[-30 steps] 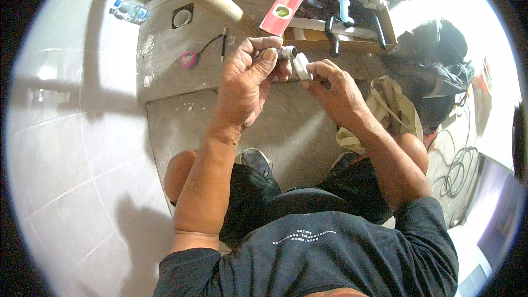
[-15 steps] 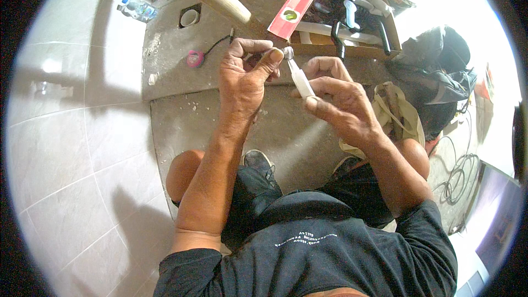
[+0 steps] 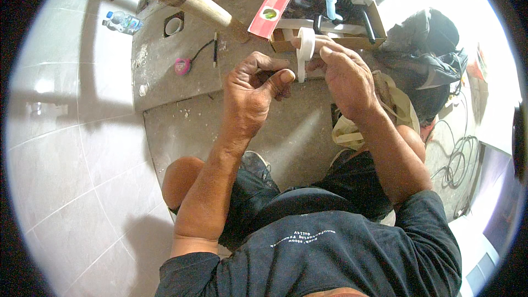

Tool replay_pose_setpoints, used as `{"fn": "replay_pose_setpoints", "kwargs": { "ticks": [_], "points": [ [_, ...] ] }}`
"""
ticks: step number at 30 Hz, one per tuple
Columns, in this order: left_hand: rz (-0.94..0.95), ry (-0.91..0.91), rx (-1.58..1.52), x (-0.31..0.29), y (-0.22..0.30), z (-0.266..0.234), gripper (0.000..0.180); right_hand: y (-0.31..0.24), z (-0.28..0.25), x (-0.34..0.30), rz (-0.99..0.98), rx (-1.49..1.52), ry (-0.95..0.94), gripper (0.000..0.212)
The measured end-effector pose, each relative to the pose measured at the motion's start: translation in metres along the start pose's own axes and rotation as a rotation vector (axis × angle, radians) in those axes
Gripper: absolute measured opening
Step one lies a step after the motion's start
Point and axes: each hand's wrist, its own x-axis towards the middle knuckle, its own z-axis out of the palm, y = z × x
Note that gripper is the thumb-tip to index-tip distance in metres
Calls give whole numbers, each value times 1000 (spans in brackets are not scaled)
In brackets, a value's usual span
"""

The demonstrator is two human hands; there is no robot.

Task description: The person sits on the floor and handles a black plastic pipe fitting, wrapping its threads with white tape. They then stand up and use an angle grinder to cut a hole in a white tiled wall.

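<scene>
In front of me, above the concrete step, I hold up both hands. My right hand (image 3: pixel 350 82) grips a thin white tape roll (image 3: pixel 302 66), which looks like thread seal tape; its ring stands on edge, with the fingers at its right side. Just left of it, my left hand (image 3: pixel 246 96) is closed in a pinch, thumb against the curled fingers. What sits in that pinch is hidden. A small gap shows between the left fingertips and the roll.
A red spirit level (image 3: pixel 275 5) leans beside an open cardboard box (image 3: pixel 379 30) of parts. A wooden pole (image 3: pixel 212 14) slants above a pink tape measure (image 3: pixel 182 66) and a dark pen-like stick (image 3: pixel 215 49). A water bottle (image 3: pixel 122 22) lies at left; a cloth bag (image 3: pixel 404 113) lies right.
The white roll has turned edge-on in my right hand and moved up. My left hand has come slightly lower, and the small metallic piece at its fingertips no longer shows. The view has shifted.
</scene>
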Motion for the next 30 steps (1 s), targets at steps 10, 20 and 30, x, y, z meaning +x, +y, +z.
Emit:
{"fn": "replay_pose_setpoints", "kwargs": {
  "ticks": [10, 20, 30],
  "points": [
    [94, 130, -210, 11, 10, -19, 16, 13, 25, -17, 260, -787, -131, 30],
    [142, 169, 94, 13, 7, -26, 18, -36, 32, -23, -104, -275, -223, 29],
    [52, -77, 25, -2, 1, -7, 12, -11, 9, -3, 73, 84, 61, 45]
  ]
}}
